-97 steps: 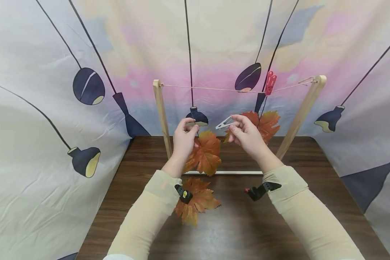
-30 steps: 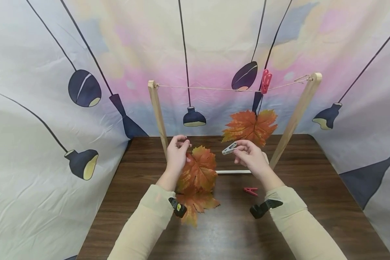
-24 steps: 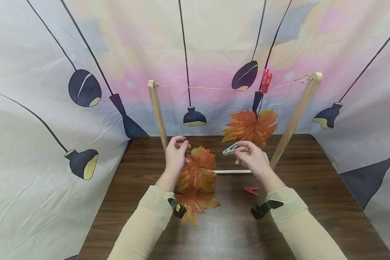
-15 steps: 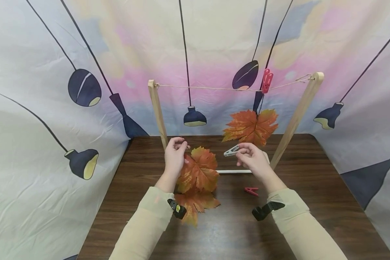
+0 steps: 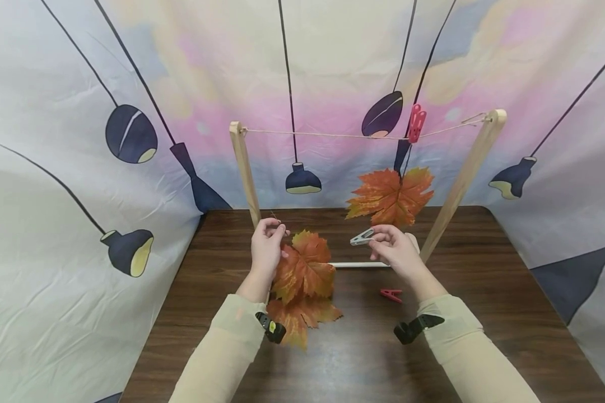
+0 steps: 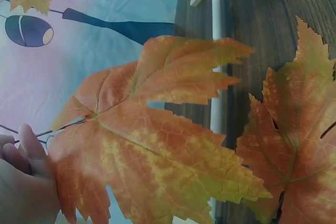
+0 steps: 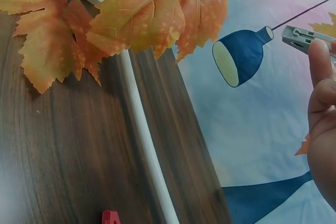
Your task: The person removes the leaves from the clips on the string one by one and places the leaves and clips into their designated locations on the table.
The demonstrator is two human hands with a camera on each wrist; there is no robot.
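Note:
My left hand (image 5: pixel 266 246) pinches the thin stem of an orange artificial maple leaf (image 5: pixel 306 267), which hangs beside the hand above the table. The left wrist view shows the stem (image 6: pixel 68 124) running to the fingertips. My right hand (image 5: pixel 394 247) pinches a grey-white clothespin (image 5: pixel 362 237) between thumb and fingers, its other end pointing left. In the right wrist view that clothespin (image 7: pixel 302 38) is partly cut off. A second leaf (image 5: pixel 302 322) lies on the table under the held one. Behind, a third leaf (image 5: pixel 390 196) hangs by its stem from a red clothespin (image 5: pixel 417 124) on the string.
A string (image 5: pixel 322 134) spans two wooden posts, the left post (image 5: pixel 245 173) and the right post (image 5: pixel 466 184). A white rod (image 5: pixel 360 265) runs low between them. Another red clothespin (image 5: pixel 391 295) lies on the brown table (image 5: pixel 353 358). A printed curtain (image 5: pixel 206 67) surrounds the table.
Both hands have come down from near the string, the left with the leaf and the right with the clothespin. Lately the left hand drifts slightly left and down; the grips stay the same.

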